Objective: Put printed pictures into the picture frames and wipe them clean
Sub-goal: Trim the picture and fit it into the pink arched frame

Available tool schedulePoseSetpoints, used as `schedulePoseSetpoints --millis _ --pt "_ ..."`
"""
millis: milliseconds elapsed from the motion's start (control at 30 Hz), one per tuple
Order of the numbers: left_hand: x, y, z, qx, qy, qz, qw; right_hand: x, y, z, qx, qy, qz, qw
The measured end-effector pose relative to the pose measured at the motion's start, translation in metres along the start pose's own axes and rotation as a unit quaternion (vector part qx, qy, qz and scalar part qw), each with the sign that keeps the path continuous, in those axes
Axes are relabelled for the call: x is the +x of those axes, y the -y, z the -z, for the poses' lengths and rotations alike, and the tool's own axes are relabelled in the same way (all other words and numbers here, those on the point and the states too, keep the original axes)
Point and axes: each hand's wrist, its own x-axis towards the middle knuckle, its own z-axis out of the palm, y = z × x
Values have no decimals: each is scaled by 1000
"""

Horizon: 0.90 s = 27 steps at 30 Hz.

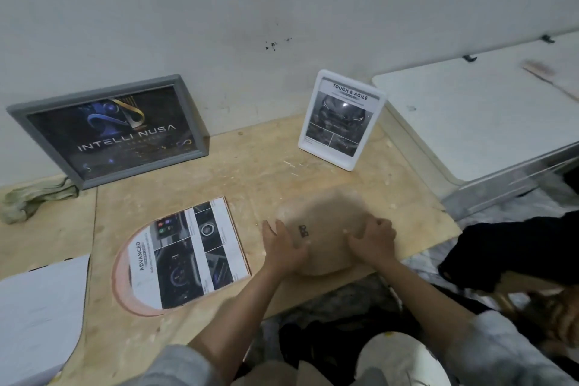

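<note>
You have two standing frames: grey frame (109, 131), white frame (341, 119). One arched frame (122, 273) flat, one printed picture (188, 252) on it. One backing board (322, 235). One cloth (34, 197). Two hands: left hand (283, 247), right hand (372, 240).

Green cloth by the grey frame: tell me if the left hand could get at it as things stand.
Probably yes. The green cloth lies uncovered on the table at the far left, beside the grey frame. The left hand rests on the brown backing board, so it must let go and cross over the printed picture.

print (185, 252) left of backing board (326, 229)
</note>
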Motion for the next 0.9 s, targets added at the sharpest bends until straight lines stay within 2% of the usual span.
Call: schedulePoseSetpoints --millis 100,200,333,400,467,600,700,800,900 --pt "3 0 -13 94 40 -9 995 3 -9 -6 -62 22 26 997" --pt "4 -2 -20 130 37 -5 991 3 -13 -15 -123 43 51 990" --pt "7 -3 -21 118 29 2 993 4 -13 -19 -127 46 50 990" --pt "8 -2 -18 88 25 -1 996 3 -9 -18 -129 49 51 989" --pt "6 1 -10 32 15 -3 999 1 1 -19 -140 32 88 986" --pt "-9 15 13 -56 -82 -12 995 -10 35 -38 -122 37 201 971" --pt "-31 36 42 -118 -170 21 978 -31 79 -55 -86 71 276 955" --pt "-42 71 65 -123 -233 58 963 -52 114 -77 -52 72 369 925" --pt "-51 108 90 -112 -288 110 945 -68 136 -102 -15 135 397 908"
